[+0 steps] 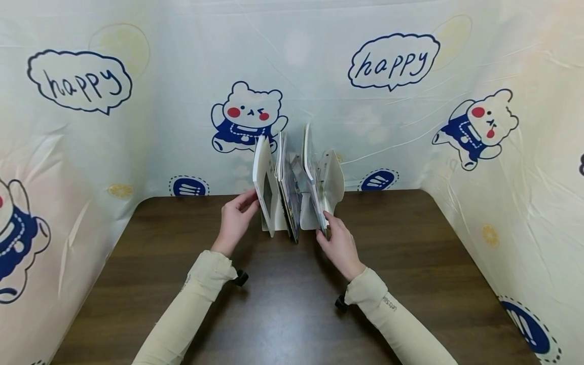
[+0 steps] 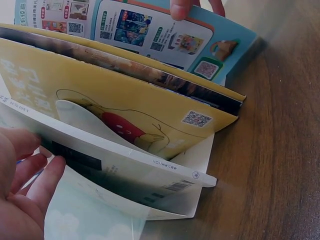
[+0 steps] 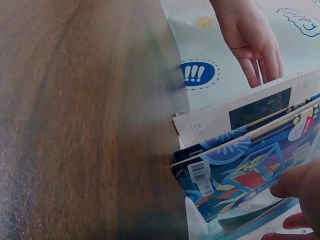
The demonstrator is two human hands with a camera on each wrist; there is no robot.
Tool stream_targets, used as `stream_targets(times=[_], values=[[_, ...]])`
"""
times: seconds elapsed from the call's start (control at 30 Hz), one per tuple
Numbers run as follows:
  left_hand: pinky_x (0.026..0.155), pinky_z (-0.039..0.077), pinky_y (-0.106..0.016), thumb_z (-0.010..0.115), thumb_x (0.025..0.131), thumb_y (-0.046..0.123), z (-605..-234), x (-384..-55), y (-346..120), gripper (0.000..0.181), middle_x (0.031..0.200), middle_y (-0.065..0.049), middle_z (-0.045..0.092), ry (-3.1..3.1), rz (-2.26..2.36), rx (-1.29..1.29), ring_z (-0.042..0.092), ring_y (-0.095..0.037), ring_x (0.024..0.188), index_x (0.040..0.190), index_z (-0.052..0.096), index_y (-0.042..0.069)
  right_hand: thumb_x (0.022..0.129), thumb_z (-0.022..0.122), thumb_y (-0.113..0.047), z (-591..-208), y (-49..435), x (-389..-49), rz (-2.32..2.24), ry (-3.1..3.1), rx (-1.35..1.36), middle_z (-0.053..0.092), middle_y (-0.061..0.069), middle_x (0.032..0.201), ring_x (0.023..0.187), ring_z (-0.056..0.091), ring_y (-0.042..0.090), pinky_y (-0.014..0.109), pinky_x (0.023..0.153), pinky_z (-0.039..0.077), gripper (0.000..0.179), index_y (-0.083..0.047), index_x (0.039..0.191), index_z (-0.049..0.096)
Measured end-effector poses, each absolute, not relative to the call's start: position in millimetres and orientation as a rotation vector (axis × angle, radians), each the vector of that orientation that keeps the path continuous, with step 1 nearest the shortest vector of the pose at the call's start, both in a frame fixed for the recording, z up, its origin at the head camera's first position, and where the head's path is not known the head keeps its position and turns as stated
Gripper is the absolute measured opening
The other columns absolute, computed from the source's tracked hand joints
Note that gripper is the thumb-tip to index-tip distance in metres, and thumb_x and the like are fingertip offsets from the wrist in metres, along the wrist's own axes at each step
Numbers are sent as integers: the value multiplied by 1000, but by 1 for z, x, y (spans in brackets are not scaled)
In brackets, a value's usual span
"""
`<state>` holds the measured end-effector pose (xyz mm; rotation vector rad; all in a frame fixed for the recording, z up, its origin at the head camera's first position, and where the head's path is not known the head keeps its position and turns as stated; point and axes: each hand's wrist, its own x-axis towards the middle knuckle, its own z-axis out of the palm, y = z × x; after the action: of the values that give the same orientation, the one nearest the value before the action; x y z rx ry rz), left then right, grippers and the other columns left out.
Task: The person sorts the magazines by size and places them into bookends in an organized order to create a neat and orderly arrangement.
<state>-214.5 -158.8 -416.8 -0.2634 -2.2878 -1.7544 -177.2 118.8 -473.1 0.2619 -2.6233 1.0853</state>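
Note:
A white bookstand [image 1: 335, 175] holds several thin books upright. At its left end, my left hand [image 1: 235, 220] touches the outer face of a white book [image 1: 263, 177], fingers fairly straight in the right wrist view. My right hand [image 1: 339, 246] pinches the lower edge of a light-blue book [image 2: 235, 37], thumb on its inner face and fingers behind. Between them lean a yellow book [image 2: 150, 100] and a dark-blue illustrated book [image 3: 240, 175]. The bookstand's base is partly hidden by the books.
The stand is near the back edge of a brown wooden table [image 1: 283, 314]. Behind and at both sides hangs a pale curtain [image 1: 310, 61] printed with bears and lettering. A dark strap piece [image 1: 240, 277] shows at the left cuff.

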Motion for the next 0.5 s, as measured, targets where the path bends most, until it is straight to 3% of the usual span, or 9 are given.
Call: stream_targets(times=[0.13, 0.27, 0.5], values=[[101, 55, -43, 66, 101, 3, -416, -215, -159, 35, 131, -25, 68, -2300, -1753, -259, 66, -38, 121, 134, 66, -5, 96, 73, -18, -472, 119, -177, 1049, -2655, 263, 64, 23, 131, 76, 60, 26, 48, 72, 57, 59, -3, 149, 54], [100, 56, -42, 66, 101, 2, -428, -224, -163, 35, 131, -25, 68, -2297, -1739, -258, 66, -38, 122, 135, 66, -5, 96, 74, -19, -471, 120, -176, 1030, -2648, 288, 64, 24, 132, 77, 61, 29, 51, 75, 58, 59, -2, 149, 53], [100, 56, -45, 68, 101, 9, -446, -231, -167, 34, 131, -20, 70, -2276, -1740, -275, 68, -33, 120, 134, 69, 1, 96, 74, -21, -466, 127, -170, 985, -2626, 326, 62, 25, 135, 112, 67, 40, 56, 95, 57, 60, 1, 148, 52]])
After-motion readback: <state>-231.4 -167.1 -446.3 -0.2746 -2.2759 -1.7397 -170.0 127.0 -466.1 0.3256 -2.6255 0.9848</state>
